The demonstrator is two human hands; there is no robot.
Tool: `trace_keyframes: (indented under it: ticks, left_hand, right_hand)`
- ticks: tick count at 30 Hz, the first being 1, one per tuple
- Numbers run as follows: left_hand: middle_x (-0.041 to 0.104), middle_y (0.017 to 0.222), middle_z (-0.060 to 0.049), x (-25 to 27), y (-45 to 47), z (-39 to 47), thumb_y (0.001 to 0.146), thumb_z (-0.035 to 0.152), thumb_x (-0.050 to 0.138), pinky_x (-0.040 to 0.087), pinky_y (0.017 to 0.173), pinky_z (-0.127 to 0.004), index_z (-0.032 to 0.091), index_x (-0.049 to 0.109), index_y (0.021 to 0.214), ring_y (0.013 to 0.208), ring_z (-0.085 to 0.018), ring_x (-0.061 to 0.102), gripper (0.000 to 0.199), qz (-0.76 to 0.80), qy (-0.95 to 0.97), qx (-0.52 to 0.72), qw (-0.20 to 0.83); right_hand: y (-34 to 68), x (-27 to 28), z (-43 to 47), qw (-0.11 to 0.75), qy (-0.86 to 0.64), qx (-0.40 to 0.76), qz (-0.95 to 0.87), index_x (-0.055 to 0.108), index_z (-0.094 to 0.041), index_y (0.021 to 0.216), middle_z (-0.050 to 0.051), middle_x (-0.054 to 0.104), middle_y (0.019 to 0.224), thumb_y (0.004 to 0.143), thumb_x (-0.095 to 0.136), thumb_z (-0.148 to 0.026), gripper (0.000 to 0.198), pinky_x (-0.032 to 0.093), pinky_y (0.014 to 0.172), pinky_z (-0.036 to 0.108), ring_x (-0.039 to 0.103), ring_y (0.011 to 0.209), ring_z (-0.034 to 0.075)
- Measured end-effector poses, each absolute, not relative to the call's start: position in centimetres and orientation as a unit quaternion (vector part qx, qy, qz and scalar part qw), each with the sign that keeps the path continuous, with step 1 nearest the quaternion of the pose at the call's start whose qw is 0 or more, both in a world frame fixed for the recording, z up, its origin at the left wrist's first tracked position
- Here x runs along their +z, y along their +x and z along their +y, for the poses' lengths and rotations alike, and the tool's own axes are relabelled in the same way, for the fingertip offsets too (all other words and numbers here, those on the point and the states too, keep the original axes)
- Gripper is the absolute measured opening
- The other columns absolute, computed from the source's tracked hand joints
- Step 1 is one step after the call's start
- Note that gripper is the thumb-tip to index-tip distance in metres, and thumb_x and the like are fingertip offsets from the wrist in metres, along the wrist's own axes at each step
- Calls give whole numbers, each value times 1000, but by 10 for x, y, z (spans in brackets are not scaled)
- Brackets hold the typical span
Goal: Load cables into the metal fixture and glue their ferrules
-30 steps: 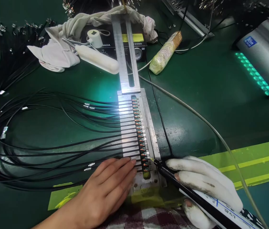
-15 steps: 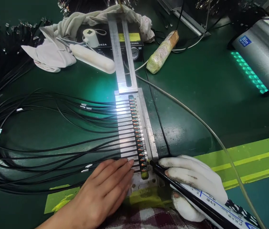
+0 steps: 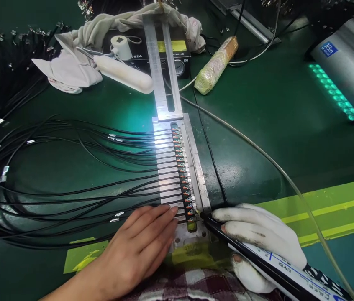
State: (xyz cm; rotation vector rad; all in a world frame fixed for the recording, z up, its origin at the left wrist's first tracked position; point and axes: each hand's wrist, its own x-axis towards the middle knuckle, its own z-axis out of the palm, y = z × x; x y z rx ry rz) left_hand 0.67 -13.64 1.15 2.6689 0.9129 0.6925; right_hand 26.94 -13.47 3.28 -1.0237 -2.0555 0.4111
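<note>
Connectors (image 3: 183, 170) lined metal fixture (image 3: 192, 155); finished count unclear. My right hand (image 3: 260, 234) gripped UV-glue dispenser (image 3: 252, 252) by near end; left hand (image 3: 147, 240) lay flat over cables (image 3: 139, 143).

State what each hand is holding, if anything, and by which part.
The right hand grips a labelled tube near its tip. The left hand rests over black cables; whether it holds any cannot be told.

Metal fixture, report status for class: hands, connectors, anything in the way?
Left hand bare, partly hiding black cables. Right hand gloved, gripping applicator, tip beside connectors at near end of metal fixture. Nothing seen blocking tip.
</note>
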Motion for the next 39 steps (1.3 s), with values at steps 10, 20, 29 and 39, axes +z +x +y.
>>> trace_keyframes:
  ticks: [10,20,29,39]
  left_hand:
    - [67,121,-11,8,5,-138,84,6,61,39,101,-39,8,65,114,119,-24,55,30,306,916,227,123]
    - [67,121,-12,8,4,-138,84,6,61,39,101,-38,8,64,115,120,-24,55,31,307,915,229,129]
    - [68,119,-10,10,6,-136,85,8,61,42,99,-37,9,65,113,118,-23,57,28,308,915,228,123]
    - [67,122,-12,10,3,-139,83,10,64,45,98,-38,9,64,115,118,-25,57,31,301,920,223,116]
  right_hand:
    - [272,31,-139,394,-399,165,-811,63,-16,91,9,74,96,91,47,-25,18,55,83,32,72,87,17]
    - [271,31,-136,392,-397,165,-813,64,-16,91,8,74,96,91,47,-27,20,53,85,31,71,89,15]
    - [271,31,-134,400,-400,175,-806,64,-15,93,10,73,97,87,50,-24,18,55,83,32,71,89,17]
    - [269,31,-131,401,-408,157,-805,63,-16,91,10,74,95,87,52,-25,15,59,74,32,73,84,19]
